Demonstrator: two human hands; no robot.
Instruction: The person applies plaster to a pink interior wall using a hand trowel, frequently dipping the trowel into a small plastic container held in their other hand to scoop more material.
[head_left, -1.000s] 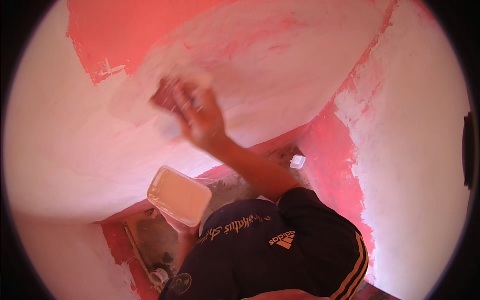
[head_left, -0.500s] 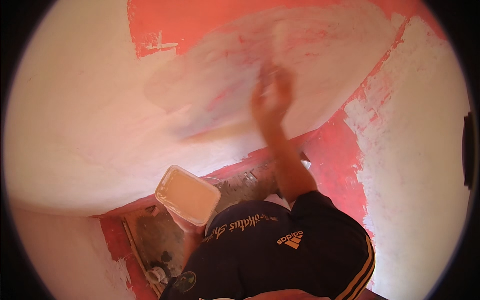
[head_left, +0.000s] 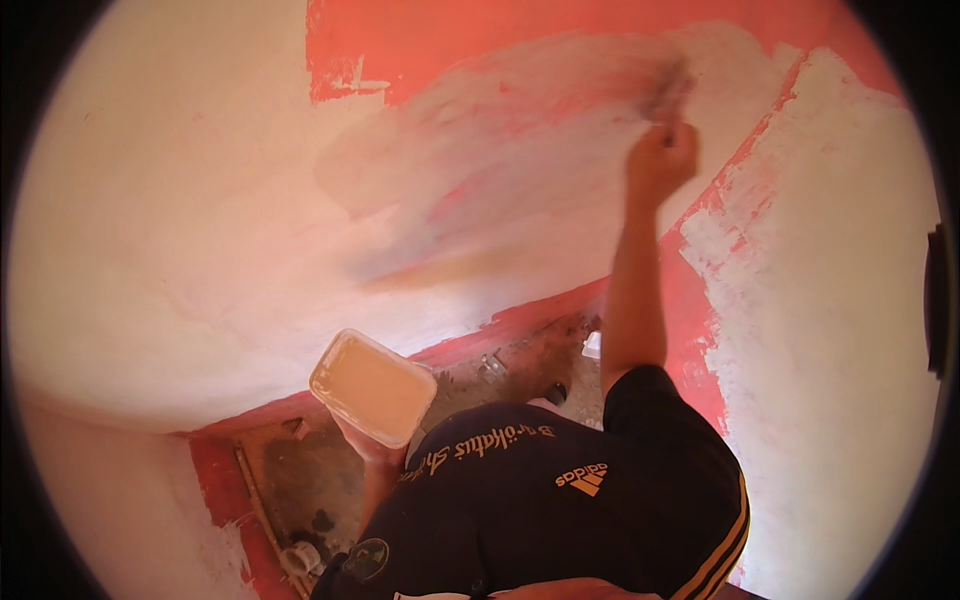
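Dark blurred tool [head_left: 670,90]: in the clenched right hand [head_left: 661,160], before the pale, red-streaked patch [head_left: 500,130] on the coral-red wall [head_left: 400,40]; blur hides its shape and whether it touches.
Streaked patch: steady pressure and long, overlapping strokes would likely even it best, with a light lift at the edges.
Right arm [head_left: 633,290]: almost straight, stretched up and forward, hand above the elbow.
Translucent rectangular plastic tub [head_left: 423,412]: held low, left of the body, by the left hand [head_left: 370,442] beneath it; level carrying should keep the cream-coloured paste [head_left: 373,385] inside.
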